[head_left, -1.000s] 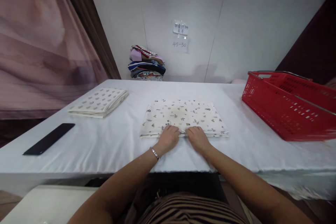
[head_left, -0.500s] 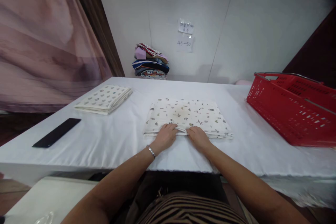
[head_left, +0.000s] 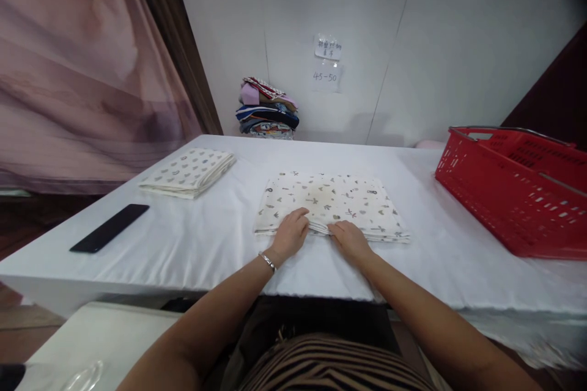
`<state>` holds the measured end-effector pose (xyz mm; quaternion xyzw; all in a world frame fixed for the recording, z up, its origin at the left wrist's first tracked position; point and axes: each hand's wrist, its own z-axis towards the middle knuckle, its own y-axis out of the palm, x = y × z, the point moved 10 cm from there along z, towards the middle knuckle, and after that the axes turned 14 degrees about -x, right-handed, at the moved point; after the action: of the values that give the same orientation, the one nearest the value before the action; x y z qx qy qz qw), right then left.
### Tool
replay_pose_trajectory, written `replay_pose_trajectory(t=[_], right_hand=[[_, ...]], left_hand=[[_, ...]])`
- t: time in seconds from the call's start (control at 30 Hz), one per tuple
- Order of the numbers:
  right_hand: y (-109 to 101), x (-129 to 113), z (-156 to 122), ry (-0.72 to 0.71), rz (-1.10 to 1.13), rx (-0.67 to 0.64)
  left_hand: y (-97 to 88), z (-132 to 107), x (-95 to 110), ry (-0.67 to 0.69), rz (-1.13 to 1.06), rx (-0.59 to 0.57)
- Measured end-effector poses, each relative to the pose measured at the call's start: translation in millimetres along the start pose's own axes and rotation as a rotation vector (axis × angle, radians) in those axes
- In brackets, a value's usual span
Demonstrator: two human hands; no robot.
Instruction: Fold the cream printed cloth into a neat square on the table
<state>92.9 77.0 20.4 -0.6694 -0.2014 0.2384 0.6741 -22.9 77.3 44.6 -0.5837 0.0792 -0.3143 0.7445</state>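
Note:
A folded white cloth (head_left: 328,192) printed with small leaves, palm trees and animals lies flat on the white-covered table, with its layered edge towards me. My left hand (head_left: 291,235) is at the middle of that near edge, its fingers bent over the layers and its index finger slightly raised. Just to the right, my right hand (head_left: 351,241) pinches the same edge between thumb and fingers. A short stretch of layered hem shows between the two hands. The undersides of both hands are hidden.
A second folded cloth (head_left: 188,172) with a grey print lies at the table's left, behind a black phone-like slab (head_left: 110,228). A red plastic basket (head_left: 509,195) stands at the right. Several folded fabrics (head_left: 266,109) are stacked by the wall, below paper signs (head_left: 326,73).
My left index finger has lifted a little off the cloth. My right hand stays at the near edge. The whole view has shifted slightly.

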Motion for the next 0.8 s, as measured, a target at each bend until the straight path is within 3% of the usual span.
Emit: replay_pose_trajectory(t=[0.37, 0.57, 0.8], right_hand=[[-3, -1, -1, 0.008, 0.009, -0.004], [-2, -3, 0, -0.006, -0.012, -0.008], [4, -6, 1, -0.031, -0.061, 0.002]], left_hand=[[6.8, -4, 23, 0.107, 0.14, -0.168], [13.2, 3, 31, 0.128, 0.189, -0.177], [8.0, -11, 43, 0.248, 0.232, -0.148]])
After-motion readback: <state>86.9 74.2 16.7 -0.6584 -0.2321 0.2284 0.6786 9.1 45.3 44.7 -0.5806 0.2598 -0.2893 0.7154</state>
